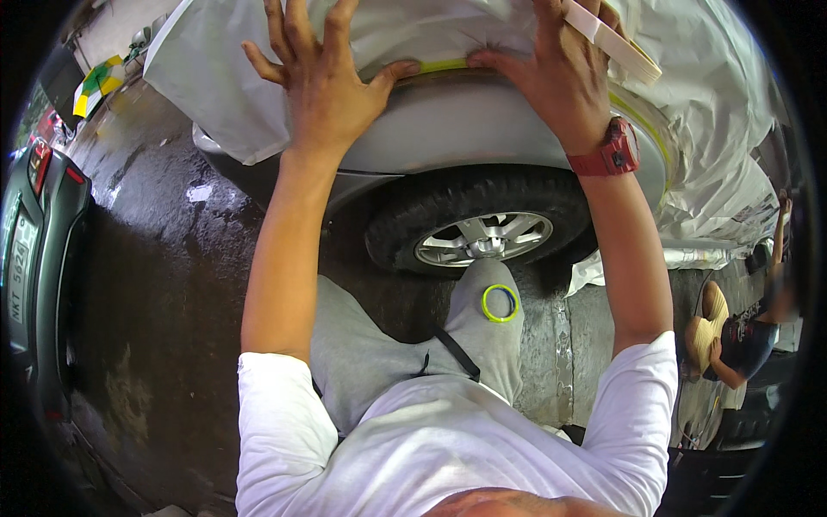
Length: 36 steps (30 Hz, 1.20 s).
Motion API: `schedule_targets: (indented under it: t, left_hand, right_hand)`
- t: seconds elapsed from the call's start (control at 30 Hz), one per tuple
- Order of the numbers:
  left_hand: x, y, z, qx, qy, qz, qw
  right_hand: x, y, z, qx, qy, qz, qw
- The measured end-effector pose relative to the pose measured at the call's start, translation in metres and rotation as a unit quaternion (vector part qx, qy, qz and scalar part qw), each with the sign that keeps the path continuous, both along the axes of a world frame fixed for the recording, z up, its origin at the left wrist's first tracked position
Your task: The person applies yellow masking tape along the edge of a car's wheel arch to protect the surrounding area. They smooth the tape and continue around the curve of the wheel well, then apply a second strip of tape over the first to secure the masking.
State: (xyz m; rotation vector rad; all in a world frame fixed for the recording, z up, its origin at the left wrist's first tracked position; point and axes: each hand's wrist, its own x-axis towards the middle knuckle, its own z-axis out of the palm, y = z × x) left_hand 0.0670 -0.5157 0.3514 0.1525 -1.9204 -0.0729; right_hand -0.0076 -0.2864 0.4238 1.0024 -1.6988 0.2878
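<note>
Left hand [319, 73] open, flat on white masking paper [215, 95] over a silver car fender [465, 129]; right hand [560, 73] pressing yellow tape [444, 65]; wet concrete floor [164, 258] below both.

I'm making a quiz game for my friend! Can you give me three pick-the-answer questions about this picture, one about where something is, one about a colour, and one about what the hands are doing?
1. Where is the small yellow-green tape roll?
A. On the person's raised knee
B. On the wheel
C. On the wet ground

2. What colour is the wristwatch?
A. Blue
B. Red
C. Black

3. What are the left hand and right hand doing?
A. Hanging at the person's sides
B. Gripping the tyre
C. Pressing flat on the white masking paper above the silver fender

Answers:
1. A, the ring sits on the grey trouser knee in front of the wheel.
2. B, the band on the right wrist is red.
3. C, both hands lie spread on the paper along the fender's arch.
</note>
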Motion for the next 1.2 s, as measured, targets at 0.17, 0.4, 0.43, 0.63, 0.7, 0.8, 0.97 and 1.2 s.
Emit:
schedule_targets:
  t: [0.17, 0.4, 0.43, 0.63, 0.7, 0.8, 0.97, 1.2]
  left_hand:
    - [-0.012, -0.016, -0.012, -0.048, 0.096, -0.048, 0.993]
    - [0.018, 0.027, -0.03, 0.058, 0.105, -0.104, 0.987]
    - [0.027, 0.04, -0.034, 0.161, 0.053, -0.232, 0.958]
    - [0.058, 0.078, -0.062, 0.387, -0.062, -0.534, 0.749]
    - [0.059, 0.082, -0.064, 0.398, -0.031, -0.541, 0.74]
    - [0.059, 0.077, -0.059, 0.444, -0.043, -0.581, 0.681]
    - [0.051, 0.047, -0.043, 0.399, 0.01, -0.453, 0.798]
    - [0.001, 0.024, -0.032, 0.314, 0.124, -0.32, 0.885]
  right_hand:
    - [0.003, 0.001, -0.007, -0.018, 0.061, 0.037, 0.997]
    - [0.084, 0.035, -0.06, -0.054, -0.351, 0.32, 0.878]
    - [0.094, 0.046, -0.066, -0.039, -0.421, 0.325, 0.846]
    - [0.102, 0.057, -0.065, 0.104, -0.529, 0.274, 0.797]
    - [0.102, 0.058, -0.067, 0.098, -0.524, 0.271, 0.801]
    - [0.101, 0.057, -0.06, 0.13, -0.495, 0.259, 0.819]
    - [0.101, 0.067, -0.032, 0.171, -0.468, 0.159, 0.852]
    - [0.047, 0.08, 0.022, 0.115, -0.214, -0.139, 0.96]
